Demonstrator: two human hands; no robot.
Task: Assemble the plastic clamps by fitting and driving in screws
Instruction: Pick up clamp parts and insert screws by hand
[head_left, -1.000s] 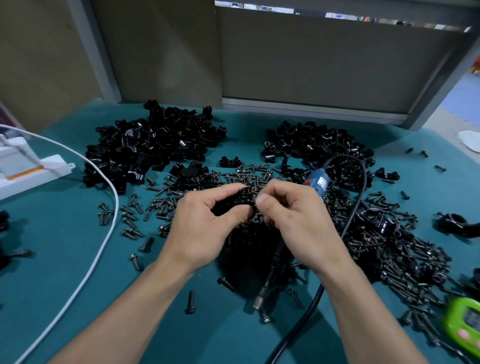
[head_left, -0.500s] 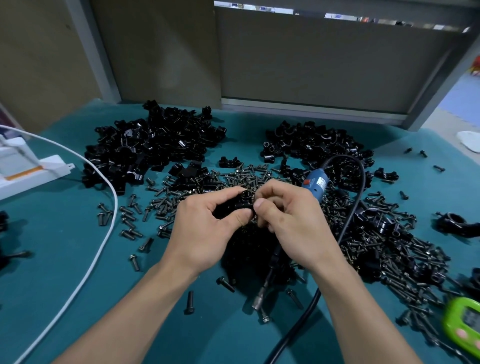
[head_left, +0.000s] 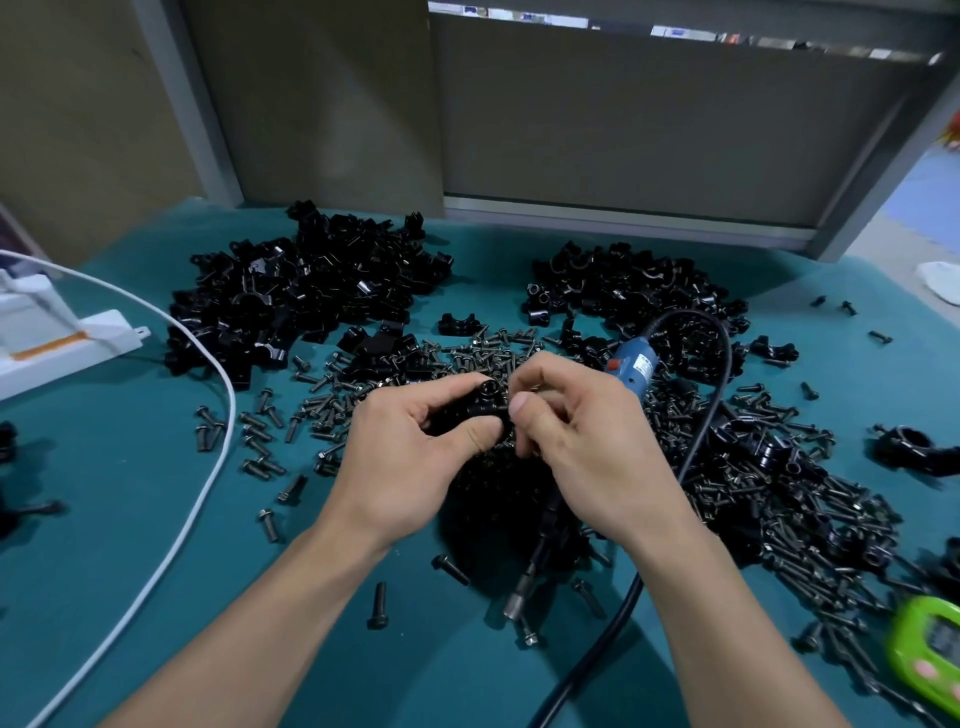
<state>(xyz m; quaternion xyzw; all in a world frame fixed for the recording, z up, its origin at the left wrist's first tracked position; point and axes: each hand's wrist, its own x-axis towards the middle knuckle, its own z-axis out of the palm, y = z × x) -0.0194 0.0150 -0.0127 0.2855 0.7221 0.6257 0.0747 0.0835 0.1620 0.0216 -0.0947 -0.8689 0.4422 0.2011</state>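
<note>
Held a black plastic clamp (head_left: 482, 408) in the left hand (head_left: 410, 457), raised above the table mat (head_left: 104, 571) at mid-frame, directly between the fingertips of both hands. Gripped it with the left thumb pressed along its lower edge and the forefinger curled over its top, the remaining left fingers folded under and hidden. Pressed the right hand (head_left: 587, 447) against the clamp's right end, thumb and forefinger closed together there and touching the plastic, the other right fingers curled loosely below. Could not tell whether a screw sat in that pinch, too small and too covered to make out. Saw loose screws (head_left: 467, 353) spread thickly over the mat behind and beneath the hands, thinning out toward the left. Saw one heap of black clamp pieces (head_left: 311, 296) at the far left and a second heap (head_left: 634, 296) at the far right, both lying straight on the mat. Noted a blue electric screwdriver (head_left: 631, 366) just behind the right hand, its black cable (head_left: 722, 374) looping round the right wrist, a white cable (head_left: 208, 467) well to the left, and a green timer (head_left: 930, 654) at the near right edge.
</note>
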